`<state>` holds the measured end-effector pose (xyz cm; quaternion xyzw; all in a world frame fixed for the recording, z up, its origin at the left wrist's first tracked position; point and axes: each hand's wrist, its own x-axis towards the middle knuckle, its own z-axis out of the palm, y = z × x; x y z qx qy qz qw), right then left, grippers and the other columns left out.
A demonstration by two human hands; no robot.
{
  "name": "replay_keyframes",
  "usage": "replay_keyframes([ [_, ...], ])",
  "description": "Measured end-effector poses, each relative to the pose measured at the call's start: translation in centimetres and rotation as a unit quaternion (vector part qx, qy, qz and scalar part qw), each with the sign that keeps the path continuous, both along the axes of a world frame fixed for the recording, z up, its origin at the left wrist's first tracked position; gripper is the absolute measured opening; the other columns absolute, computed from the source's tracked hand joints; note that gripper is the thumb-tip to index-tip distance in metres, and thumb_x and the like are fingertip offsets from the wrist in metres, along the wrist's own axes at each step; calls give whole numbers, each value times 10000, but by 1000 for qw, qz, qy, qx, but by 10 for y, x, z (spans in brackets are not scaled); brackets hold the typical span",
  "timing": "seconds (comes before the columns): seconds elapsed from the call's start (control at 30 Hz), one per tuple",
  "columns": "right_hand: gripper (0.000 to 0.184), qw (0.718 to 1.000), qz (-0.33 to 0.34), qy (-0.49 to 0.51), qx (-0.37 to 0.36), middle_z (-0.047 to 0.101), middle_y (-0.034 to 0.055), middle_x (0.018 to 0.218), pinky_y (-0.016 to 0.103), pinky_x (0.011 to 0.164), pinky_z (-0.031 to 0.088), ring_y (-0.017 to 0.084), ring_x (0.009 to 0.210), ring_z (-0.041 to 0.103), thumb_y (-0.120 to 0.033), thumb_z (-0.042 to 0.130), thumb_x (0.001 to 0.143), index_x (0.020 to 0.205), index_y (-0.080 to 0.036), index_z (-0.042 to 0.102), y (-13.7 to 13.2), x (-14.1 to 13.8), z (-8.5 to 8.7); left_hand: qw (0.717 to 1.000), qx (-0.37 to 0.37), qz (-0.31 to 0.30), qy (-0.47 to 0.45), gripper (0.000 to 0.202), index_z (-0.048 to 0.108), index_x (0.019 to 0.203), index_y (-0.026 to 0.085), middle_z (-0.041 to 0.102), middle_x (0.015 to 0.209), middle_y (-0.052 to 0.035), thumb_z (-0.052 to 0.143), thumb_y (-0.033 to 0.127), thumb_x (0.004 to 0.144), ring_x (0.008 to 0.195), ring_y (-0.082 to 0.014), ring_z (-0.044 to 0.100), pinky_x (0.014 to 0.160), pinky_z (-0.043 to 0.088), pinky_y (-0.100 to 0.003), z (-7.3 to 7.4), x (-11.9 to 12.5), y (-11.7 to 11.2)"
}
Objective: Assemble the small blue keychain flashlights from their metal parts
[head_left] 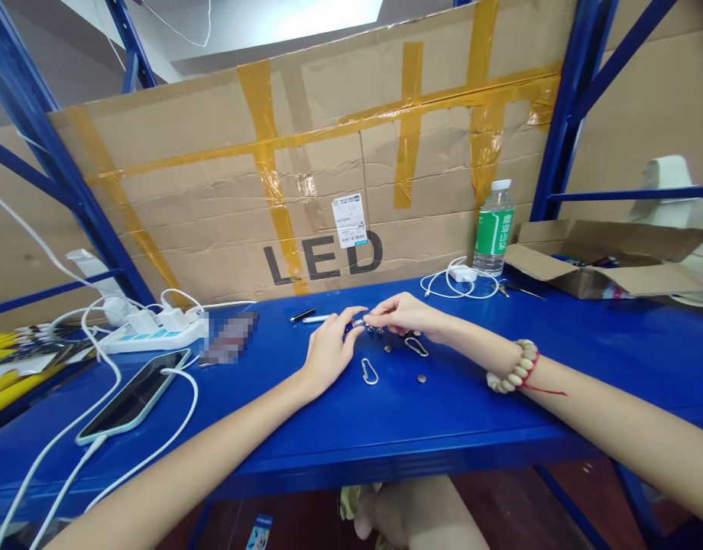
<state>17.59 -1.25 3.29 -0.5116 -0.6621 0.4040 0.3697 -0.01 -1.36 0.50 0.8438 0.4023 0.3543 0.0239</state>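
Note:
My left hand (330, 347) pinches a small blue-and-silver cylinder (356, 325) between thumb and forefinger; its exact kind is too small to make out. From the other side, my right hand (406, 315) has its fingertips closed at the cylinder's silver end. Small shiny metal bits lie just below the right fingers, partly covered. A silver carabiner (369, 372) rests on the blue tabletop in front of the hands, and a second carabiner (416, 346) lies under the right wrist. Two small round metal discs, one nearer (421, 378) and one farther (387, 349), lie close by.
Behind the left hand lie a black pen-like stick (302, 314) and a white one (315, 319). Leftward are a cabled phone (134, 397) and a power strip (157, 334). At the back right stand a water bottle (494, 229), a white charger (462, 273) and an open cardboard box (609, 279).

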Motion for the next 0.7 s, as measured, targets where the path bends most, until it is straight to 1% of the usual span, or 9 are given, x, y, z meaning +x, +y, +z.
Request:
replay_keyframes([
  [0.07,373,1000,9,-9,7,471,-42,491,177,395,243,39,423,365,-459,745,567,740,-134,685,0,1,1,1000,-13,-2,-6,279,517,1138,275,633,1014,7,488,227,864,927,-175,573,780,441,-289,0,0,1],
  [0.17,376,999,21,-22,21,468,-41,507,174,393,242,39,430,366,-488,700,623,766,-141,684,0,3,1,999,-31,-10,-20,270,503,1137,272,647,940,13,478,237,871,901,-174,583,768,431,-288,1,1,2],
  [0.33,460,995,23,-74,62,455,-32,500,178,406,280,51,437,378,-576,568,721,792,-135,678,3,5,1,997,-52,-23,-42,254,485,1135,261,652,890,12,450,256,884,868,-177,595,737,415,-280,1,1,3],
  [0.4,482,991,7,-104,86,508,-11,546,190,425,321,61,450,412,-585,514,758,841,-140,680,6,8,2,996,-63,-29,-54,251,486,1134,254,653,851,12,438,265,887,849,-177,600,729,410,-275,1,1,5],
  [0.47,457,982,-25,-143,118,585,18,645,211,474,372,77,488,469,-557,505,775,901,-154,680,10,14,2,994,-76,-36,-71,243,498,1120,250,650,815,14,430,267,887,827,-172,604,738,407,-271,1,1,6],
  [0.53,388,966,-69,-197,154,637,43,766,240,547,403,116,588,542,-500,559,753,912,-169,686,14,22,3,991,-89,-41,-95,253,496,1122,245,644,773,20,445,261,875,803,-167,604,753,405,-269,2,1,7],
  [0.6,327,944,-107,-259,174,661,52,829,268,600,406,179,728,585,-453,629,696,869,-185,701,18,31,3,986,-97,-47,-125,280,485,1134,230,633,736,24,470,246,855,785,-163,600,764,405,-269,2,1,9],
  [0.63,312,935,-116,-288,173,671,47,823,278,608,405,203,765,594,-449,657,662,837,-195,709,19,34,3,983,-102,-51,-141,292,481,1137,220,625,718,24,479,238,846,777,-162,597,762,406,-269,2,1,10],
  [0.7,293,920,-116,-339,161,687,26,774,285,602,408,222,769,612,-460,694,607,773,-220,720,20,38,2,978,-114,-57,-167,293,489,1128,201,605,692,19,486,231,837,759,-161,588,753,408,-271,1,1,11],
])
